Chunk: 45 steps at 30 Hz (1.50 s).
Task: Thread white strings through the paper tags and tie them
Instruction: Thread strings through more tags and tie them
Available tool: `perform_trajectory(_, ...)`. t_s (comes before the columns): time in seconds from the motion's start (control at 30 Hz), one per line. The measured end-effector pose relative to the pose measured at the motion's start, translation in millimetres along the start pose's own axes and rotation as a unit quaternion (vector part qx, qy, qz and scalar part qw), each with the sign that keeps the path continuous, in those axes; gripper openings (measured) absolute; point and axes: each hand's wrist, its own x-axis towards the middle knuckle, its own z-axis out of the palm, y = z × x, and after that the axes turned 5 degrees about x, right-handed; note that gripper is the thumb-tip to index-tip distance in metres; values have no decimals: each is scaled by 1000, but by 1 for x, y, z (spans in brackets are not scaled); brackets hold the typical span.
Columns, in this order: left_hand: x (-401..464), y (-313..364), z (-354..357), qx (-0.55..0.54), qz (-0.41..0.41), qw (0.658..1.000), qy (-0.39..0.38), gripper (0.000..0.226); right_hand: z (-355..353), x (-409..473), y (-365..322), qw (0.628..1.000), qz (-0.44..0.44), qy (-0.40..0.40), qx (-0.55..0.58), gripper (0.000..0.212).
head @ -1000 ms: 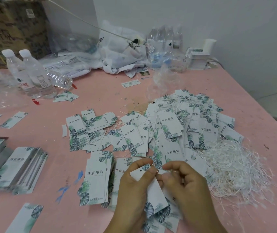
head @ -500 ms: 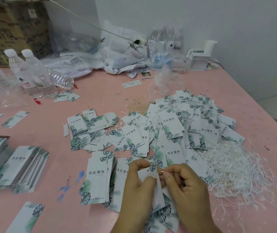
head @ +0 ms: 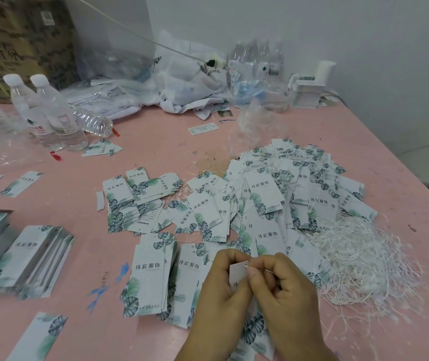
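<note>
**Threading the string end into the tag's hole**

Closing in on one another, the two hands now meet over the near edge of the pink table point(head: 156, 142). A second ago the left hand point(head: 221, 290) held the paper tag point(head: 238, 273) tilted, with much of its face open to view; now the tag stands nearly edge-on between the hands and only its top corner shows. The left fingers curl round the tag and hold it. The right hand point(head: 283, 290) has moved in from the side, and its thumb and forefinger pinch a thin white string point(head: 268, 269) whose tip sits right at the tag's top edge. By my reading the string is going into the hole or has just entered it, so the threading is under way and the knot is not yet tied.

The hole itself cannot be made out: the fingertips and the tag's corner cover it. Whether the string has passed through is not visible. The tag's lower half is hidden behind both hands. The forearms are cut off by the bottom edge. The loose string heap point(head: 359, 261) lies just right of the hands, and the big pile of tags point(head: 286, 194) lies beyond them; which of those carry strings is hard to tell except where threads show.
</note>
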Motion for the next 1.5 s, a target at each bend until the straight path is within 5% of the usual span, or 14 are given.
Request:
perform_trajectory(0.17, -1, 4, 1, 25, 24, 999, 16, 13, -2, 1, 4, 1000, 8, 5, -28, 32)
perform_trajectory(0.33, 0, 8, -2, 12, 7, 1000, 4, 35, -5, 2, 6, 999, 33, 21, 2, 21)
perform_trajectory(0.43, 7, 12, -6, -156, -71, 985, -8, 35, -4, 2, 5, 996, 70, 30, 54, 5)
perform_trajectory(0.53, 10, 14, -8, -254, -114, 960, -11, 22, -4, 1, 5, 993, 89, 16, 82, 11)
perform_trajectory(0.8, 10, 16, -5, -254, -136, 958, 11, 8, -7, 3, -2, 992, 85, -4, 93, 12)
perform_trajectory(0.93, 10, 15, -3, -229, -118, 966, 35, 6, -15, 11, -4, 972, 152, -40, 173, 10)
perform_trajectory(1.07, 15, 12, -6, -249, -103, 960, 81, 27, -29, 19, 5, 968, 179, -34, 173, 21)
perform_trajectory(1.27, 20, 11, -13, -246, -88, 954, 150, 25, -40, 25, 12, 917, 244, -75, 307, 22)
perform_trajectory(1.4, 23, 15, -23, -283, -72, 942, 166, 45, -49, 33, 14, 867, 300, -85, 388, 17)
perform_trajectory(1.5, 24, 17, -29, -367, -73, 914, 157, 20, -53, 37, 15, 846, 330, -58, 414, 17)
